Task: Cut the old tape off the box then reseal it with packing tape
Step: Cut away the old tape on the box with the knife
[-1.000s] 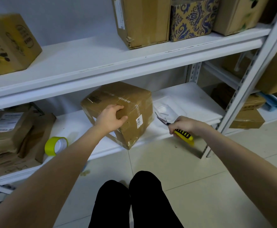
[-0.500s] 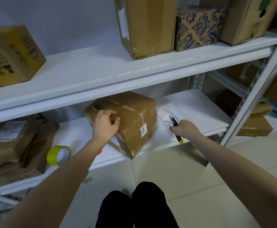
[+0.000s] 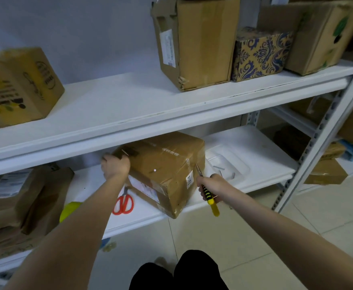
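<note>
Starting at the left, we are seeing the yellow roll of packing tape (image 3: 69,208) lying on the white lower shelf board (image 3: 87,185), now mostly hidden behind the left forearm. The left hand (image 3: 115,167) is gripping the far left corner of the brown cardboard box (image 3: 167,164), fingers curled over the edge. A second ago it was resting on the near top edge, so we are reading this as a firmer brace. Just beside the wrist, red-handled scissors (image 3: 123,203) are lying on the shelf (uncovered as the arm shifted). The box itself is sitting on that lower shelf, turned corner-on, its old tape still in place. To its right, the right hand (image 3: 211,184) is holding the yellow-and-black utility knife (image 3: 208,195) in a closed fist. It has been rising toward the box, and the blade is now pointing up just beside the right top edge. We are judging that the first cut is about to begin.
</note>
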Motion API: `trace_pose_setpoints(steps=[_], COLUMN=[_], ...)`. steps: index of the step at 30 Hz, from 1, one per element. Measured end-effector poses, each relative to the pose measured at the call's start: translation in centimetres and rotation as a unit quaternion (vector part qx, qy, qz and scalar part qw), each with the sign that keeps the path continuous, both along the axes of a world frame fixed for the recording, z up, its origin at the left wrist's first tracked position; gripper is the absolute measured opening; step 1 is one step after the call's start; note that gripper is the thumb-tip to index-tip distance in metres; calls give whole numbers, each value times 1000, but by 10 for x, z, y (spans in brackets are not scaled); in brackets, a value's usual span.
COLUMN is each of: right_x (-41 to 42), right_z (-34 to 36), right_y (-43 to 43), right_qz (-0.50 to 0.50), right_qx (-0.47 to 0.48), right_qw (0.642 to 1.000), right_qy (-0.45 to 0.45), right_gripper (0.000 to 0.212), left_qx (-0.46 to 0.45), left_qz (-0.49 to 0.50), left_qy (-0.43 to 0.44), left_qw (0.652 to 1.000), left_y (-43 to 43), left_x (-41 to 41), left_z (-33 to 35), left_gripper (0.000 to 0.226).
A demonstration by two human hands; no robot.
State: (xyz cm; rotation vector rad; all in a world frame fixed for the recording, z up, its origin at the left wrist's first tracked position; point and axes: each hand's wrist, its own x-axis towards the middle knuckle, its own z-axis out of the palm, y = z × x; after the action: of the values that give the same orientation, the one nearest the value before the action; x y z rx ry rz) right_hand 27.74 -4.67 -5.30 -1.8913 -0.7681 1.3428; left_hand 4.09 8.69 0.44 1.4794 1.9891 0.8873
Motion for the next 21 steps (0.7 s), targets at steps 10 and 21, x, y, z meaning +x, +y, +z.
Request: trace_pose_setpoints(steps=[10, 21], right_x=[1, -27], right_z=[15, 30], right_y=[15, -7], right_qz=[-48, -82], right_qx=[-18, 75], right_qw=[998, 989], right_qy=[19, -92], right_gripper=[26, 33], left_qx=[4, -26], left_qz=[55, 92], left_qy=[-87, 18], left_qw=[995, 995], left_y=[9, -65], left_x=[-5, -29], left_z=[-15, -15], left_gripper=[41, 48])
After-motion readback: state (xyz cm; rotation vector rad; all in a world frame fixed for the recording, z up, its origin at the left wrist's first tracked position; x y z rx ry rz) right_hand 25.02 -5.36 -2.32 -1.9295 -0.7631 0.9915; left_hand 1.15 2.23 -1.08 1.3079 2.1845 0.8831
